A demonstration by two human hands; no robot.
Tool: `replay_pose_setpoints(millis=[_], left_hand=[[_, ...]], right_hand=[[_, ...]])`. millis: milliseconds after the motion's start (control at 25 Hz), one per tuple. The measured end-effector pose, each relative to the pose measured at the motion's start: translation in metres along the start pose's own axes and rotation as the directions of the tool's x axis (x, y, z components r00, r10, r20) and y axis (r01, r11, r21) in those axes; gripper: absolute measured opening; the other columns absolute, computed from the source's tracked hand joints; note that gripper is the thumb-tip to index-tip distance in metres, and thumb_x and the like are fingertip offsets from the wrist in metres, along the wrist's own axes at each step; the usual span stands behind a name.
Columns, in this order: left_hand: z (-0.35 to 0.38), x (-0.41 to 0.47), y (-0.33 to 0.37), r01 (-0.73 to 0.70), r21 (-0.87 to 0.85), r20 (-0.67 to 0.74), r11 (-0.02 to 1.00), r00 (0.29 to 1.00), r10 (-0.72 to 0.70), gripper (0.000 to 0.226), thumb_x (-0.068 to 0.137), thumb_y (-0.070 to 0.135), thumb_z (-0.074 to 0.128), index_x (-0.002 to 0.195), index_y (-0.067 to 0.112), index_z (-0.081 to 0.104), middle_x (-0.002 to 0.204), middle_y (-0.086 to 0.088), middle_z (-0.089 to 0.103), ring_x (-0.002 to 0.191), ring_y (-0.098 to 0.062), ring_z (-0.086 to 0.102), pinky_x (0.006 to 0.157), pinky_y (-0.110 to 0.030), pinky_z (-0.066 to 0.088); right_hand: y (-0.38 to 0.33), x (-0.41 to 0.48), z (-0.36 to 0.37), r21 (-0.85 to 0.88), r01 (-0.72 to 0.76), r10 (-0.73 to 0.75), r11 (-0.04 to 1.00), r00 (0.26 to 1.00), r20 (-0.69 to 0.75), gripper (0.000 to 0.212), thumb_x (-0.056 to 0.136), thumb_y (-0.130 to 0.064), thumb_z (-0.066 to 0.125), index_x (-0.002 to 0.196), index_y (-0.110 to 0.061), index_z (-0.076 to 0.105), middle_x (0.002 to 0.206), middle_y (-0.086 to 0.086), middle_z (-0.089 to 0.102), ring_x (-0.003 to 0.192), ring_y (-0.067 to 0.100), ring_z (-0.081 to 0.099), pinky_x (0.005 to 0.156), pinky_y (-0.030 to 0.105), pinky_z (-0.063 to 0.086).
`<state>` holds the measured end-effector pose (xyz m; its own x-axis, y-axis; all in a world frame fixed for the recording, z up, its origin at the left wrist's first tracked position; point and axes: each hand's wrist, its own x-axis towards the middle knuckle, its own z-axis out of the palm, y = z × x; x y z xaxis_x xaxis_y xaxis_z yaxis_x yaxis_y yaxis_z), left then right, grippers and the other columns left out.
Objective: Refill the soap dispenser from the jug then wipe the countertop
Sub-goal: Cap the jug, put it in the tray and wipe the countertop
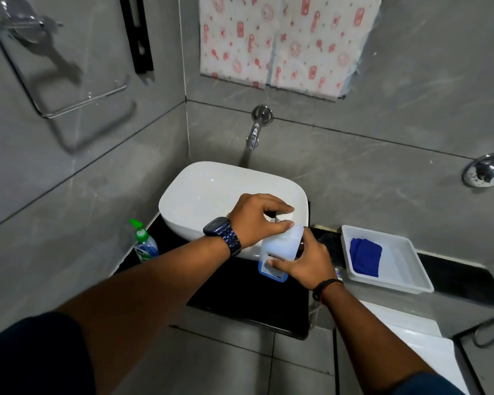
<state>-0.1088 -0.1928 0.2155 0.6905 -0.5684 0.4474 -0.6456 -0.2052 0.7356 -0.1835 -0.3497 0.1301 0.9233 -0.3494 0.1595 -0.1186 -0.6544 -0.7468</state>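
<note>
A translucent white soap dispenser bottle (280,246) with blue liquid low inside stands on the black countertop (240,295), just right of the white basin (211,192). My right hand (305,263) wraps around its lower body. My left hand (257,218), with a dark watch on the wrist, pinches the pump top (280,218) of the bottle between thumb and fingers. A blue cloth (365,256) lies in a white tray (411,269) to the right. A green-capped bottle (143,243) stands at the counter's left end. I cannot pick out a jug.
A chrome tap (255,132) sticks out of the grey tiled wall above the basin. A chrome towel ring (69,89) hangs on the left wall. A round chrome knob (486,169) sits on the right wall. A white surface (417,337) lies at lower right.
</note>
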Motion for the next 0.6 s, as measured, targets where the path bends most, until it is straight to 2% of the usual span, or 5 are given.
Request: replay_pose_setpoints(millis=[160, 280, 400, 480, 600], left_hand=[[-0.006, 0.001, 0.009, -0.061, 0.053, 0.062, 0.997, 0.996, 0.057, 0.029, 0.071, 0.014, 0.08, 0.098, 0.007, 0.074, 0.102, -0.009, 0.073, 0.079, -0.016, 0.063, 0.082, -0.03, 0.051], [-0.007, 0.003, 0.012, -0.049, 0.077, 0.129, 0.996, 0.991, 0.039, 0.037, 0.075, 0.005, 0.073, 0.111, 0.01, 0.069, 0.114, -0.008, 0.07, 0.102, -0.018, 0.064, 0.094, -0.027, 0.047], [0.0, 0.005, 0.015, 0.03, 0.07, 0.192, 0.997, 0.98, -0.043, 0.049, 0.074, 0.006, 0.068, 0.122, 0.016, 0.063, 0.121, -0.005, 0.067, 0.112, -0.013, 0.061, 0.098, -0.025, 0.046], [0.004, 0.009, 0.015, 0.077, 0.021, 0.179, 0.997, 0.981, -0.079, 0.048, 0.074, 0.013, 0.075, 0.12, 0.015, 0.064, 0.12, -0.004, 0.067, 0.111, -0.01, 0.061, 0.098, -0.02, 0.044], [0.0, 0.014, 0.01, 0.152, -0.035, 0.066, 0.988, 0.987, -0.15, 0.05, 0.063, 0.025, 0.086, 0.109, 0.014, 0.07, 0.108, -0.002, 0.072, 0.098, -0.007, 0.064, 0.09, -0.016, 0.047]], right_hand=[[-0.009, 0.004, -0.005, -0.035, 0.012, -0.013, 0.999, 1.0, -0.015, 0.079, 0.041, -0.067, 0.079, 0.105, -0.04, 0.042, 0.091, -0.013, 0.061, 0.079, 0.004, 0.059, 0.062, 0.022, 0.052], [-0.01, 0.007, -0.009, -0.057, 0.016, -0.017, 0.998, 1.0, -0.022, 0.08, 0.04, -0.067, 0.079, 0.106, -0.038, 0.043, 0.091, -0.012, 0.061, 0.078, 0.005, 0.059, 0.061, 0.02, 0.049], [-0.011, 0.008, -0.012, -0.061, 0.041, -0.04, 0.997, 0.999, 0.004, 0.081, 0.041, -0.066, 0.079, 0.108, -0.038, 0.043, 0.092, -0.013, 0.062, 0.079, 0.005, 0.06, 0.061, 0.016, 0.048], [-0.013, 0.009, -0.011, -0.067, 0.056, -0.055, 0.996, 0.998, 0.011, 0.08, 0.042, -0.066, 0.079, 0.108, -0.041, 0.041, 0.091, -0.016, 0.06, 0.078, 0.001, 0.059, 0.06, 0.012, 0.045], [-0.014, 0.01, -0.011, -0.059, 0.05, -0.05, 0.997, 0.999, 0.013, 0.08, 0.043, -0.068, 0.079, 0.108, -0.042, 0.041, 0.093, -0.014, 0.061, 0.08, 0.004, 0.06, 0.065, 0.02, 0.052]])
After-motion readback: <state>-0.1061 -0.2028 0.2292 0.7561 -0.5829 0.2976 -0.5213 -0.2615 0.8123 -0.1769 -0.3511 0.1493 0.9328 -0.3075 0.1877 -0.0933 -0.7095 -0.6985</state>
